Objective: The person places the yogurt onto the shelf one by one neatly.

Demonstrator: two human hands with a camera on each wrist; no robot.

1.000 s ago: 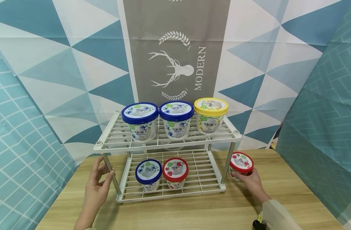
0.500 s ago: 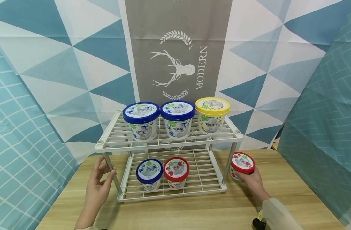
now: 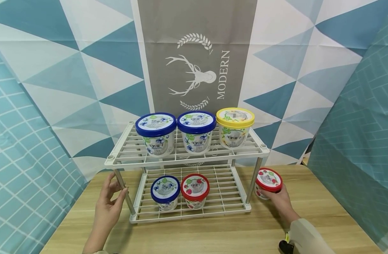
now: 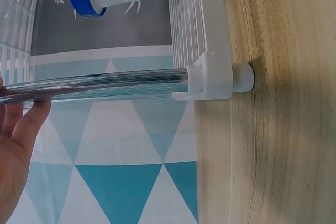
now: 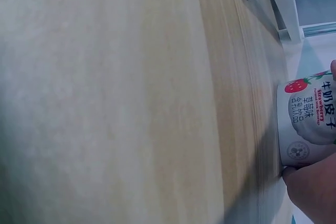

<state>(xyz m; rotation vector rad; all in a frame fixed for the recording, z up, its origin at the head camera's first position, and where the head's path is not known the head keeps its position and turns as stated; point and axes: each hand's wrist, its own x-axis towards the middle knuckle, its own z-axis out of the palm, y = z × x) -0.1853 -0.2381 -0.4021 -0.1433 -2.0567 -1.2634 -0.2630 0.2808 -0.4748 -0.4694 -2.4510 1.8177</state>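
A two-tier white rack (image 3: 187, 163) with metal posts stands on the wooden table. My left hand (image 3: 108, 208) holds its front left post (image 3: 125, 194), the fingers and thumb against the metal, as the left wrist view also shows on the post (image 4: 115, 85). To the right of the rack, my right hand (image 3: 280, 201) grips a red-lidded strawberry tub (image 3: 268, 179) by its side. That tub (image 5: 307, 121) stands upright on the table, its printed wall facing the right wrist camera.
Two blue-lidded tubs (image 3: 156, 134) and a yellow-lidded tub (image 3: 234, 127) line the upper shelf. A smaller blue-lidded tub (image 3: 165, 192) and a red-lidded tub (image 3: 195, 190) sit on the lower one. Patterned cloth (image 3: 194, 53) hangs behind; a black object (image 3: 286, 247) lies near the right sleeve.
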